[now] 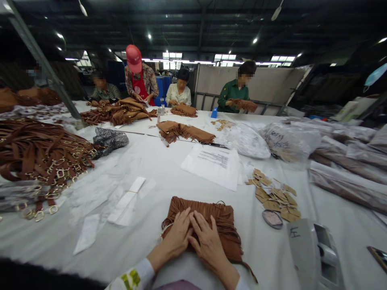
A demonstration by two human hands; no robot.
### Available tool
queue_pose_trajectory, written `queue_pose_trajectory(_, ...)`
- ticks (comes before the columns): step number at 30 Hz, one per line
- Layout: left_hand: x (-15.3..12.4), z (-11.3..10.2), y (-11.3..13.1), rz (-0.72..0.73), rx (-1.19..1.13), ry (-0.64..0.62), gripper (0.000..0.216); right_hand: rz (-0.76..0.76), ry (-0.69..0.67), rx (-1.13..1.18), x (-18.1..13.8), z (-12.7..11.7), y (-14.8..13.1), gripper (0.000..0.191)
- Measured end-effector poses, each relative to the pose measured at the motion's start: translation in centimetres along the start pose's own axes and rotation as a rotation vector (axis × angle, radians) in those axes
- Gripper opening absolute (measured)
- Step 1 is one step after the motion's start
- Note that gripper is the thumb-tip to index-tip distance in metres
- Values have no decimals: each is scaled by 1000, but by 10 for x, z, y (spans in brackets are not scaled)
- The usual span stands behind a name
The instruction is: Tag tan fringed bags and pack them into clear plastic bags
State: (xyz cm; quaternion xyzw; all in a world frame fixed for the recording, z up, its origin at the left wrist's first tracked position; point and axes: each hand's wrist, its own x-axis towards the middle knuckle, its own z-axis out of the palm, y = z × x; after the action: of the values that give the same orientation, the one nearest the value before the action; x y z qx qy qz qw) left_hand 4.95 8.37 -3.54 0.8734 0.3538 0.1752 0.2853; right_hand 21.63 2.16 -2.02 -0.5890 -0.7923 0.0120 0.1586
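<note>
A brown fringed bag (pixel 223 215) lies flat on the white-covered table in front of me. My left hand (pixel 177 233) rests on its left half, fingers stretched out over the fringe. Beside it, my right hand (pixel 207 239) also lies flat on the bag, its fingers extended and the fingertips of both hands close together. Neither hand grips anything. A thin strap end (pixel 249 270) trails from the bag's lower right corner. Part of a pale ring or cord (pixel 165 228) shows at the left edge, next to my left hand.
Tan tags (pixel 273 195) lie right of the bag, near a tape dispenser (pixel 314 253). White paper strips (pixel 128 201) and brown straps with metal buckles (pixel 45 155) are on the left. A printed sheet (pixel 211 165), plastic-wrapped bundles (pixel 347 181) and several people stand or lie beyond.
</note>
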Motion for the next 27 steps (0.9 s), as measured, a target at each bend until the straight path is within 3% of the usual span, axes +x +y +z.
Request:
queue_pose_trajectory(3,-11,-20,-14,22,-36,27,53,-40,-62,3,4,-4,-3,70)
queue_pose_trajectory(6,-45,-55,-35,33,65,-3,66,-56,-77,-4,3,-6,-2,67)
queue_pose_trajectory(10,-105,-93,-53,169,235,-256,83,-46,-99,1,2,-6,-3,73)
queue_pose_trajectory(13,-126,-97,-48,327,268,-377,74,-32,-105,4,3,-4,-5,71)
queue_pose_trajectory(15,-122,-88,-41,410,257,-372,52,-21,-107,5,3,-5,-6,70)
queue_pose_trajectory(17,-110,-75,-34,447,194,-320,25,-10,-109,9,3,-7,-7,69)
queue_pose_trajectory(19,-95,-58,-28,353,56,-191,12,6,-118,23,3,-11,-8,66)
queue_pose_trajectory(23,-62,-27,-20,-46,-141,159,21,62,-148,89,5,-14,-6,49)
queue_pose_trajectory(27,-43,-7,-12,-262,-150,348,30,103,-134,200,8,-10,1,44)
